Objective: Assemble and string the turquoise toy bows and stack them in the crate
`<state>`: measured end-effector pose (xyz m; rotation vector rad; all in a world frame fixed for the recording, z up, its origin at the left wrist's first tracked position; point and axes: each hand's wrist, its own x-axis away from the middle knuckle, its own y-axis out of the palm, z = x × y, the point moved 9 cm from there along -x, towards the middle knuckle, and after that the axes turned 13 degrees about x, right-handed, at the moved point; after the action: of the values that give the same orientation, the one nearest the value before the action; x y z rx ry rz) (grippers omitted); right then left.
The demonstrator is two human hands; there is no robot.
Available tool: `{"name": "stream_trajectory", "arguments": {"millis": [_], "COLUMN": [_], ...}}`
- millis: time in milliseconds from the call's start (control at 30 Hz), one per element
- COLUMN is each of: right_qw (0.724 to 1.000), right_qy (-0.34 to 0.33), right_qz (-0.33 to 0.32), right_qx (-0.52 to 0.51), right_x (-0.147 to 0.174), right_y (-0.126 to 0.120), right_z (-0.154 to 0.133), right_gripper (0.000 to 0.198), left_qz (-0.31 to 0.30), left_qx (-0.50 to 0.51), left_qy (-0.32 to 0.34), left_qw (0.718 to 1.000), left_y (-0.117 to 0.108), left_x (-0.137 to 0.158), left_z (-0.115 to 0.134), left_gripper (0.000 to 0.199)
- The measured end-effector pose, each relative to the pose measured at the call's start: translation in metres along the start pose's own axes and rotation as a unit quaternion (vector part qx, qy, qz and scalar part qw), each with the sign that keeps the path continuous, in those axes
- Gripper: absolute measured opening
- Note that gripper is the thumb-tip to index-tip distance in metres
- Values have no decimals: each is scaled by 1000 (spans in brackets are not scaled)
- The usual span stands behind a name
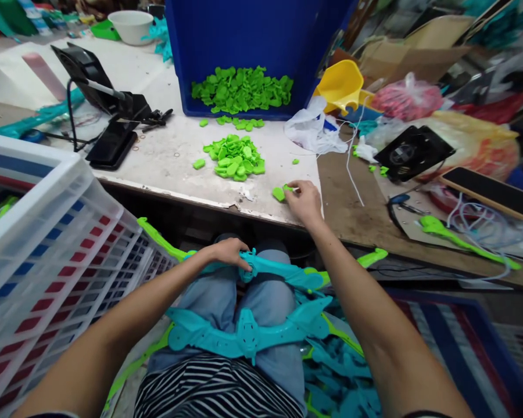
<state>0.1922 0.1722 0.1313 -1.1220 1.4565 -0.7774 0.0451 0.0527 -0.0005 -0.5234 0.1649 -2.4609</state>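
Observation:
My left hand (230,253) is closed around the middle of a teal plastic toy bow (283,273) with lime-green limbs, held over my knees. A second teal toy bow (268,335) lies across my lap, nearer to me. At the table's front edge my right hand (304,201) pinches a small lime-green plastic piece (287,188); its fingers partly cover it. Another small green piece (279,194) lies against it on the table. Farther back is a loose pile of similar green pieces (235,158).
A tipped blue bin (261,35) holds more green pieces. Left stand a white plastic basket (82,191) and a phone (112,145) with a black stand. Right are a plastic bag (316,128), a black fan-like part (412,152) and another phone (497,190). Several teal parts (340,377) lie below my right arm.

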Motion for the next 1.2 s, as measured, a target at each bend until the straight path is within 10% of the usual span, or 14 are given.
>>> {"name": "stream_trajectory", "arguments": {"millis": [167,300,500,833,1200], "right_qw": [967,940,961,949,982], "right_qy": [-249,-309,-266,-316,-170], "right_qz": [-51,-138,-70,-15,-35], "right_qx": [12,43,36,-3,-73], "right_x": [9,9,20,217,214], "right_y": [2,17,-5,-8,19], "right_z": [-31,-31,-39,-89,-62], "right_gripper": [33,24,25,21,14], "left_qz": [-47,-56,-46,-43,-73], "left_qx": [83,116,121,137,73], "left_qy": [-4,-6,-13,-12,64], "left_qw": [995,992,992,989,993], "left_y": [5,4,-1,6,11], "left_x": [-6,-5,-5,-15,-11], "left_z": [-6,-4,-2,-9,2], "left_gripper": [44,39,39,52,54]}}
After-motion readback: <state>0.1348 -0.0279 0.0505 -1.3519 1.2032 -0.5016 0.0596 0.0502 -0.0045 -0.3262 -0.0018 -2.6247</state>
